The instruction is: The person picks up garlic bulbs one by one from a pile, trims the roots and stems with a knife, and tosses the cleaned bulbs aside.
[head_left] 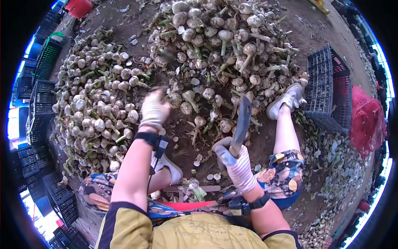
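My right hand, in a striped glove, is wrapped around the handle of a knife. The broad dark blade points up and away, with a small slot near its tip. My left hand, also gloved, reaches forward over the ground between two garlic heaps, fingers stretched out and a little smeared by motion. No bulb shows in it. Ahead of it is a dark blurred shape, too smeared to name. Loose garlic bulbs with cut stems and roots lie just right of my left hand.
Trimmed garlic bulbs spread on the left; a taller heap of garlic with stems rises ahead. A black crate and a red mesh sack stand at right, beside scattered peelings. More crates line the left.
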Demonstrator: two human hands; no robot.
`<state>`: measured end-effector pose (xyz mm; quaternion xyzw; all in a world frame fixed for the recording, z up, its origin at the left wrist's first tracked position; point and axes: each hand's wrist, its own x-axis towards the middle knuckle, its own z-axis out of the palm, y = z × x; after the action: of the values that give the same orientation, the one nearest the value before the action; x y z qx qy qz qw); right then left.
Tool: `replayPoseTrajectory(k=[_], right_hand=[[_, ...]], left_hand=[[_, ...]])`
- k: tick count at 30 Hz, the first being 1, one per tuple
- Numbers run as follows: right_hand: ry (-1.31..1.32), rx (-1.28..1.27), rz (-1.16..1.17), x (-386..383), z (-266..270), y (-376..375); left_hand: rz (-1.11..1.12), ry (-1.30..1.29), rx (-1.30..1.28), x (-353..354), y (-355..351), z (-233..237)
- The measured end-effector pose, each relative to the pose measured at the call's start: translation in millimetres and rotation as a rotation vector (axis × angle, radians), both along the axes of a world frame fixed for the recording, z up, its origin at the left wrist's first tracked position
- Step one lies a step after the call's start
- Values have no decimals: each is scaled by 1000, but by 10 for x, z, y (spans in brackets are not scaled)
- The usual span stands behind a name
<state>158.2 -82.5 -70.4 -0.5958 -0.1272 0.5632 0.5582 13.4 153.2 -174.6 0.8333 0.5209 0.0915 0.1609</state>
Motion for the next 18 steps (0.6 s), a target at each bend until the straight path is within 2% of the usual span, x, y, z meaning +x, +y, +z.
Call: replayPoseTrajectory(k=[1, 3, 4, 5, 8, 9, 11, 12, 13, 15, 16, 18], right_hand=[[56, 55, -29, -14, 22, 33], [-118, 41, 79, 22, 3, 67], [-113, 39, 74, 25, 11, 98], [-113, 31, 67, 51, -8, 105], [-206, 35, 80, 102, -42, 102], [-203, 40, 72, 122, -65, 113], [-414, 66, 145, 167, -141, 116], [-447, 56, 148, 164, -206, 108], [-696, 36, 214, 180, -288, 94], [-891, 50, 313, 172, -196, 91], [-892, 57, 306, 157, -128, 75], [-899, 200, 451, 120, 19, 32]], left_hand=[[-162, 362, 22, 225, -27, -38], [-213, 695, 65, 421, 12, -447], [-101, 743, -262, 511, 116, -495], [5, 566, -354, 483, 164, -553], [41, 239, -629, 237, 177, -581], [78, -46, -895, 101, 180, -610], [-20, -579, -1083, 6, -108, -125], [-21, -629, -1137, 25, -261, 201], [-22, -681, -1190, 51, -414, 509], [-64, -726, -1231, 26, -666, 903], [-206, -764, -1084, 57, -776, 1021], [-312, -665, -911, 25, -970, 1359]])
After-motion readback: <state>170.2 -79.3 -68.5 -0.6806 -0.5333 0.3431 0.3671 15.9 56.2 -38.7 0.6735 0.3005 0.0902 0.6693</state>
